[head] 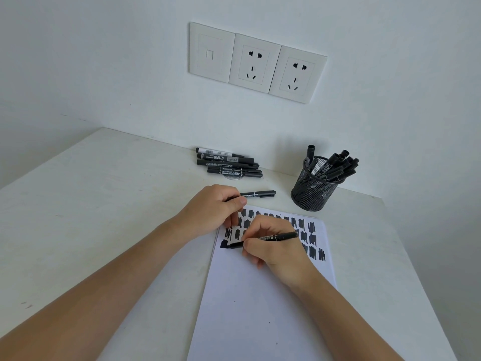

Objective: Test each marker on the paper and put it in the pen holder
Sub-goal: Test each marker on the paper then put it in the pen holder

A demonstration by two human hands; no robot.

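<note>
My right hand (270, 246) grips a black marker (282, 236), its tip pressed on the white paper (260, 308) at the left end of the third row of black test marks. My left hand (213, 207) rests at the paper's top left corner and holds a second black marker (260, 194) that points right. A pile of several black markers (229, 162) lies near the wall. The black mesh pen holder (312, 191) stands to the right with several markers inside.
The white table (104, 204) meets a white wall with a row of three socket plates (256, 62). A small clear round object (233, 175) lies under the marker pile. The table's right edge runs close to the paper.
</note>
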